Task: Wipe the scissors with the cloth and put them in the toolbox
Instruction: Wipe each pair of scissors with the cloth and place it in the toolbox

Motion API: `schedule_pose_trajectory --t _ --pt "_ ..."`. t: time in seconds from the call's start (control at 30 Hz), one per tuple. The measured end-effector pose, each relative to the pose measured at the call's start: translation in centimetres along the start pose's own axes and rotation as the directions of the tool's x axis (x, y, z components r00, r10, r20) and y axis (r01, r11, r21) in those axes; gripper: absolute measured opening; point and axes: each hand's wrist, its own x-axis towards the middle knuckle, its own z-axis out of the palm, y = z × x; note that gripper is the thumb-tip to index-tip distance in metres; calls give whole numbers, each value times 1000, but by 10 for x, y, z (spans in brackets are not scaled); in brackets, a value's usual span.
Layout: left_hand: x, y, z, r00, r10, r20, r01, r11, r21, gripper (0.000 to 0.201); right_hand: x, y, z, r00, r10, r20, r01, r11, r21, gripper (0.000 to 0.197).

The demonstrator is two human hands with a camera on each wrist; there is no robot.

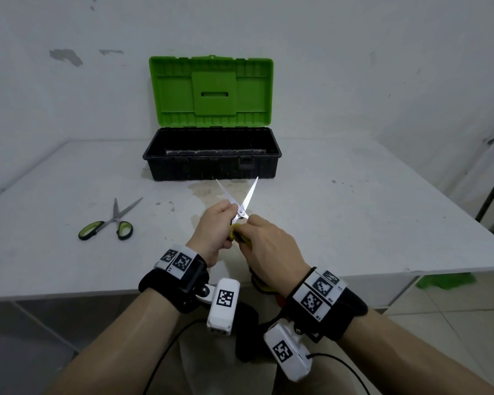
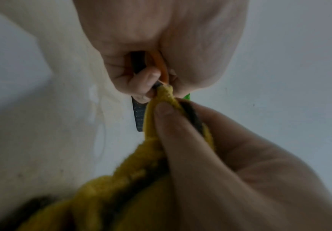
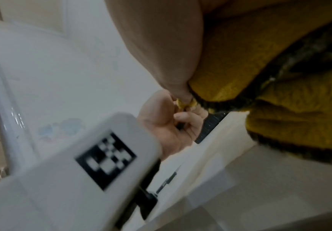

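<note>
Left hand (image 1: 215, 227): we grip the scissors (image 1: 241, 205), blades spread.
Right hand (image 1: 267, 246): we pinch the cloth (image 2: 157, 125) against them.

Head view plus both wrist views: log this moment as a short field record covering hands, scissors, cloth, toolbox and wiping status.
left hand: grips the held scissors by the handles
held scissors: blades spread open, tips toward the toolbox
right hand: pinches the yellow cloth at the base of the blades
toolbox: black, green lid raised, at the far side of the table
second scissors: green handles, lying on the table to the left, untouched
status: wiping under way, nothing stowed yet
</note>
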Motion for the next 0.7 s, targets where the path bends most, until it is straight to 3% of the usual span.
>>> schedule_pose_trajectory --t 0.1,0.3,0.53,0.7 --pt "5 -5 -4 1000 5 -23 -3 999 49 32 -2 9 -10 1000 13 -26 -11 998 70 21" --pt "10 -6 -5 999 43 -4 -43 997 64 27 18 66 -39 941 246 -232 -208 962 177 25" --pt "15 -2 10 998 50 27 -51 998 34 29 55 131 -34 875 468 -121 -454 882 130 27" --pt "19 -1 21 999 23 28 -23 999 23 29 64 146 -30 873 486 44 -487 861 150 28"
